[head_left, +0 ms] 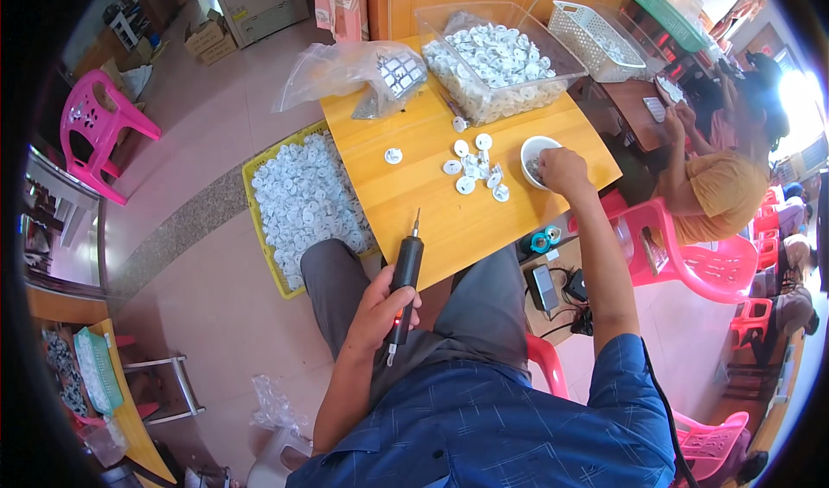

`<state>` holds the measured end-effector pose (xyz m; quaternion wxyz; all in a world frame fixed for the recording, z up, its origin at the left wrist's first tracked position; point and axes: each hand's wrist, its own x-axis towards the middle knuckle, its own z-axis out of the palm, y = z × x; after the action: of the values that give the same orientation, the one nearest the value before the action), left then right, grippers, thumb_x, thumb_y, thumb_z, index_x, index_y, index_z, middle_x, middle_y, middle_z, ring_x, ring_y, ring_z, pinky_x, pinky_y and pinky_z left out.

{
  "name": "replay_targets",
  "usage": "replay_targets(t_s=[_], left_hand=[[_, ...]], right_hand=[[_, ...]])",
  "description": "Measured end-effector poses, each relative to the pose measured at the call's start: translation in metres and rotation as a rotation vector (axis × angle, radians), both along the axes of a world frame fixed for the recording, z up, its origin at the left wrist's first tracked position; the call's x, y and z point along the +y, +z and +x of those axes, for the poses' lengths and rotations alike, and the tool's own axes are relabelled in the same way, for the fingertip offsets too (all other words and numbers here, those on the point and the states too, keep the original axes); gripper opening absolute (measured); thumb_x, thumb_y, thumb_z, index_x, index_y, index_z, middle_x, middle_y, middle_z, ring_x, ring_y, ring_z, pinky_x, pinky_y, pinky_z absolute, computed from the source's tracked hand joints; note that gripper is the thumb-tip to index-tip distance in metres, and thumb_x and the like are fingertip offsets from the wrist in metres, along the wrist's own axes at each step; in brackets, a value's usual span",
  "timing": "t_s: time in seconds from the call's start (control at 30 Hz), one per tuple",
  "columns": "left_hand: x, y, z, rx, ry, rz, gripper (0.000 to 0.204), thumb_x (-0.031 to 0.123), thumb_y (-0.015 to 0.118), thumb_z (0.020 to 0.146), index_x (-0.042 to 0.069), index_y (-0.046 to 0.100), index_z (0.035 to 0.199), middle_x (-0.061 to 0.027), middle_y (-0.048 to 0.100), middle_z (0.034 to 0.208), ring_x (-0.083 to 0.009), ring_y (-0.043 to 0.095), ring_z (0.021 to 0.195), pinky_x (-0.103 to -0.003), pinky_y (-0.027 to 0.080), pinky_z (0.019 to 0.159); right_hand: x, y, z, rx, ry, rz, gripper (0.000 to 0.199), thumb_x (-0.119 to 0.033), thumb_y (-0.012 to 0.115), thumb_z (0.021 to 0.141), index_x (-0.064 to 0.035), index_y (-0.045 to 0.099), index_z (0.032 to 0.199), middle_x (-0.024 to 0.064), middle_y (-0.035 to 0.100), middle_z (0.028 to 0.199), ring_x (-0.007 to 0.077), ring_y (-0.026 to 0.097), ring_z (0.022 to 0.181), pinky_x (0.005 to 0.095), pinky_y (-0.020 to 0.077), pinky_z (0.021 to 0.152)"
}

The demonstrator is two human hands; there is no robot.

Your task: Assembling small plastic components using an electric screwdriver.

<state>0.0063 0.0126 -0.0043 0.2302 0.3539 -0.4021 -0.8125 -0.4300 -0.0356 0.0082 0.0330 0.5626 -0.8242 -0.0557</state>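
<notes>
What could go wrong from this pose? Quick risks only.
1. The left hand grips the electric screwdriver bit-up while the person looks elsewhere; the tip could jab something.
2. The right hand digs in the small white bowl near the table edge; a nudge may tip it off.
3. Loose white round parts could get swept away.

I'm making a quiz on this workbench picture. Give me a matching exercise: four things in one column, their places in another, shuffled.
Things:
1. electric screwdriver
2. small white bowl
3. clear plastic tub
4. yellow tray

Places:
A. on the floor to the left of the table
B. in the left hand, tip up
C. at the far end of the table, full of white parts
D. under the right hand

Pairs: 1-B, 2-D, 3-C, 4-A
</notes>
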Motion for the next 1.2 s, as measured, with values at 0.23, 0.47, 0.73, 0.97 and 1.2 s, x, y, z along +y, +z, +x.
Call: replay_targets(t_s=[0.23, 0.47, 0.73, 0.97, 1.2], left_hand=[[0.001, -0.002, 0.001, -0.015, -0.001, 0.015, 0.041, 0.014, 0.059, 0.096, 0.001, 0.047, 0.133, -0.0069, 0.065, 0.086, -0.0130, 0.064, 0.063, -0.026, 0.052, 0.056], [0.001, 0.000, -0.002, -0.023, -0.012, 0.006, 0.041, 0.014, 0.059, 0.096, 0.001, 0.047, 0.133, -0.0072, 0.065, 0.086, -0.0130, 0.064, 0.063, -0.026, 0.052, 0.055], [0.002, -0.002, -0.001, 0.011, -0.005, 0.007, 0.038, 0.014, 0.059, 0.096, 0.002, 0.049, 0.130, -0.0073, 0.065, 0.086, -0.0130, 0.064, 0.063, -0.026, 0.052, 0.055], [0.001, 0.001, -0.003, -0.020, -0.014, 0.006, 0.038, 0.014, 0.059, 0.095, 0.001, 0.049, 0.129, -0.0071, 0.065, 0.086, -0.0130, 0.064, 0.063, -0.026, 0.053, 0.055], [0.003, 0.011, -0.001, -0.009, 0.000, 0.025, 0.038, 0.014, 0.061, 0.095, 0.001, 0.049, 0.129, -0.0070, 0.065, 0.087, -0.0125, 0.063, 0.064, -0.026, 0.052, 0.057]], right_hand=[[0.003, 0.018, 0.005, -0.103, 0.008, 0.018, 0.020, -0.028, 0.073, 0.075, -0.0133, 0.076, 0.089, 0.0131, 0.074, 0.085, 0.0329, 0.071, 0.082, 0.0443, 0.0572, 0.073], [-0.005, 0.012, 0.000, -0.035, -0.076, 0.095, 0.018, -0.025, 0.075, 0.072, -0.0140, 0.078, 0.086, 0.0127, 0.074, 0.087, 0.0321, 0.072, 0.081, 0.0427, 0.0581, 0.073], [-0.005, 0.011, -0.001, -0.056, -0.084, 0.022, 0.019, -0.026, 0.074, 0.074, -0.0115, 0.077, 0.086, 0.0133, 0.075, 0.087, 0.0318, 0.072, 0.080, 0.0434, 0.0579, 0.073], [0.007, 0.030, -0.002, -0.335, -0.017, -0.290, 0.022, -0.026, 0.075, 0.082, -0.0045, 0.072, 0.085, 0.0148, 0.073, 0.083, 0.0283, 0.072, 0.077, 0.0401, 0.0565, 0.068], [0.032, 0.041, 0.059, -1.581, -0.081, -0.703, 0.003, -0.008, 0.067, 0.092, -0.0091, 0.065, 0.091, -0.0044, 0.060, 0.073, 0.0035, 0.056, 0.065, 0.0197, 0.0419, 0.057]])
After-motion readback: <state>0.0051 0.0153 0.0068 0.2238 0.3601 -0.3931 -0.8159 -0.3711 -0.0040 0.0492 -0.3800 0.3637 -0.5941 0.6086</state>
